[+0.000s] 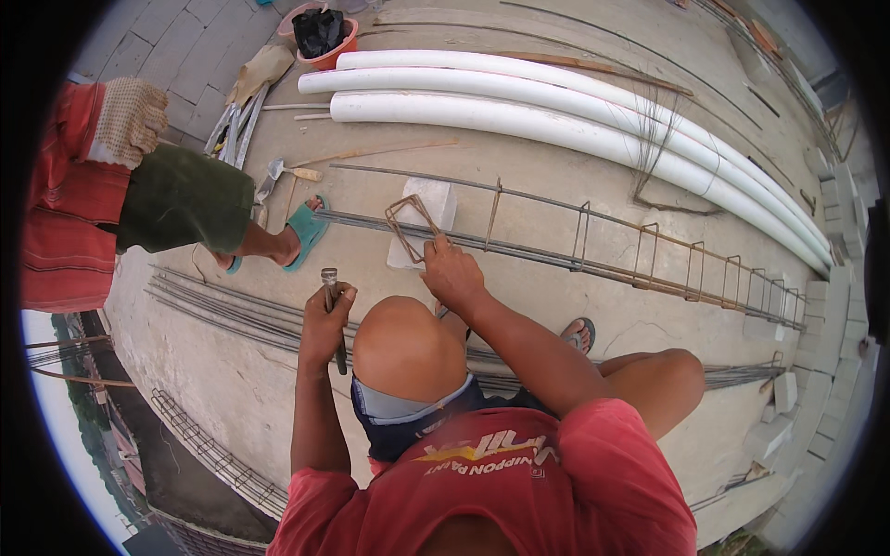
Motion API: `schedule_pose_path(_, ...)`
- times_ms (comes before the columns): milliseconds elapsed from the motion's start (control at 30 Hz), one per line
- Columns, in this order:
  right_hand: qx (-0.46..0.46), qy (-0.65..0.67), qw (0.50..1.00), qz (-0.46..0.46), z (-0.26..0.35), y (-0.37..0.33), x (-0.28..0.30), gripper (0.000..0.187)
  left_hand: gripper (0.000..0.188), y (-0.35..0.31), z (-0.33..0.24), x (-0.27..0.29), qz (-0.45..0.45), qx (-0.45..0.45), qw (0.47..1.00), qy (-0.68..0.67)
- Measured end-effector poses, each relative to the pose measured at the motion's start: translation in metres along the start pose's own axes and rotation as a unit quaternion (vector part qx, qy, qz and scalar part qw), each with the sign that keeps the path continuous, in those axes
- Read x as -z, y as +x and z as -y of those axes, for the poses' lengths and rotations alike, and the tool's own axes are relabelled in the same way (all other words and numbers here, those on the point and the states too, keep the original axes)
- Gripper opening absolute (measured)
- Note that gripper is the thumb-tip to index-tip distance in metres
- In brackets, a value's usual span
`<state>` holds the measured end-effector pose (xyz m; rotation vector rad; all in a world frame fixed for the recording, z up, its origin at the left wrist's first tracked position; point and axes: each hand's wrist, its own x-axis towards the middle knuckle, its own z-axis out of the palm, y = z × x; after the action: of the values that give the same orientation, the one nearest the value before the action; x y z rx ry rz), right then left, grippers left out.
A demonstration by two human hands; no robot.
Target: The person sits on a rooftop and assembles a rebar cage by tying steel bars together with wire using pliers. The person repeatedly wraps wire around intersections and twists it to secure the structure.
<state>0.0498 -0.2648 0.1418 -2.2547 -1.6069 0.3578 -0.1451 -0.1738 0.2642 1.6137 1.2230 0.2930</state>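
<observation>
My left hand (324, 322), beside my raised knee, is closed around dark metal pincers (329, 276), their jaws upward and handles hanging below the fist. In front of me, my right hand (452, 274) grips a bent rectangular steel stirrup (393, 225) by its near side. The stirrup leans at the left end of a long rebar cage (533, 250), around or against its bars; I cannot tell which. Under that end lies a pale block (438, 201). More stirrups (640, 252) stand spaced along the cage toward the right.
Beyond the cage lie three long white pipes (519, 120) and a tangle of thin wire (654, 139). A co-worker's sandaled foot (306, 232) is by the cage's left end, near a trowel (272, 176). Loose rebars (222, 310) run at left; pale blocks (825, 371) line the right.
</observation>
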Motion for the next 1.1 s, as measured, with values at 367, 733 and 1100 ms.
schedule_pose_path(367, -0.304, 0.071, 0.942, 0.123, -0.132, -0.196, 0.332, 0.033, 0.019, 0.026, -0.149, -0.057, 0.044, -0.393, 0.905, -0.16)
schedule_pose_path(733, -0.674, 0.185, 0.715, 0.011, -0.382, -0.331, 0.034, 0.042, 0.017, -0.002, -0.183, -0.226, 0.292, -0.259, 0.92, -0.033)
schedule_pose_path(1100, -0.762, 0.183, 0.61, -0.118, -0.4, -0.333, -0.086, 0.035, 0.019, 0.014, -0.192, -0.307, 0.454, -0.035, 0.887, 0.082)
